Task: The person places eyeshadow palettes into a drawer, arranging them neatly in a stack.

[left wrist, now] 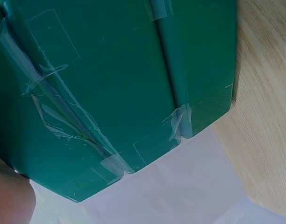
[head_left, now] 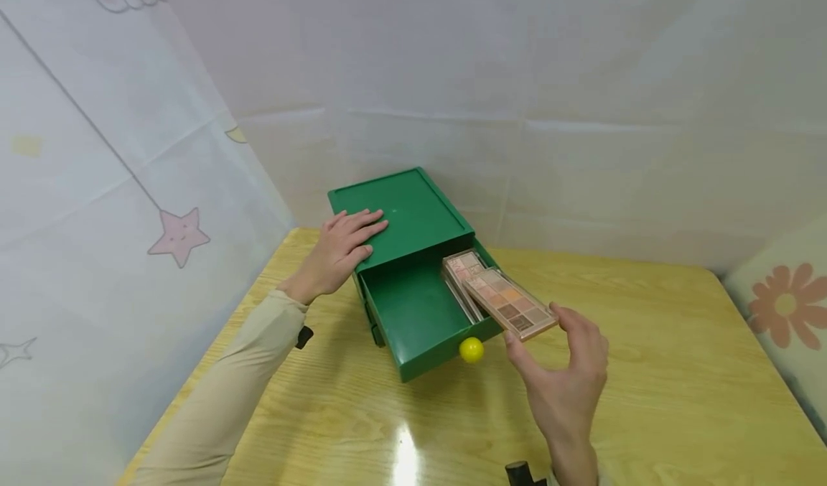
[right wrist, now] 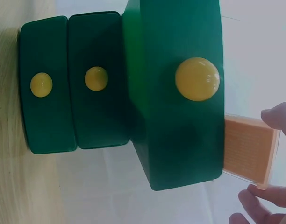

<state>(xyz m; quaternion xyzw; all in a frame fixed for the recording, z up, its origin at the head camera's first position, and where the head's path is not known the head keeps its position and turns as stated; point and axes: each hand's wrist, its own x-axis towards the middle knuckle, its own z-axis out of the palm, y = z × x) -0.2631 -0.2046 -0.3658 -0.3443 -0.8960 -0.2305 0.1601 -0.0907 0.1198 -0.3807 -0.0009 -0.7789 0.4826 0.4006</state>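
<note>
A green drawer unit stands on the table with its top drawer pulled out. My left hand lies flat on the unit's top near its left front edge, fingers spread. Between thumb and fingertips my right hand pinches the near end of an eyeshadow palette, which slants over the drawer's right front corner. Under its far end, more palettes stand stacked along the drawer's right side. The right wrist view shows the underside of the held palette beyond the drawer front.
A yellow ball knob sticks out from the open drawer's front. Two lower drawers are closed, each with a yellow knob. Clear tape runs along the unit's side. A pale printed cloth hangs behind the wooden table.
</note>
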